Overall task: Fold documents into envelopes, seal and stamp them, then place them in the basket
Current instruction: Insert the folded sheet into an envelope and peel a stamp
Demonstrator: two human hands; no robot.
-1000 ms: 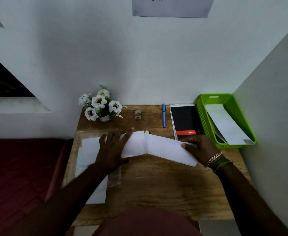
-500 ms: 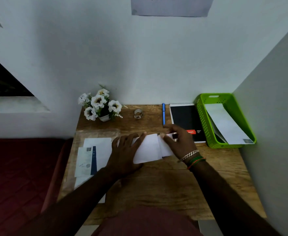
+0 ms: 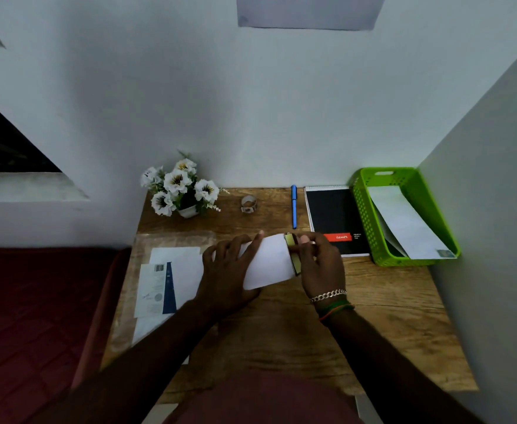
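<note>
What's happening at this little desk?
A person is folding a white sheet of paper on a wooden desk. The left hand presses it flat while the right hand pinches its right edge. More papers and envelopes lie to the left. A green basket at the right already holds envelopes. The sheet is not yet in an envelope.

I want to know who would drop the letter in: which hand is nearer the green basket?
Right. The right hand is at the folded paper's right edge, just left of the green basket; the left hand presses the paper farther left.
</note>
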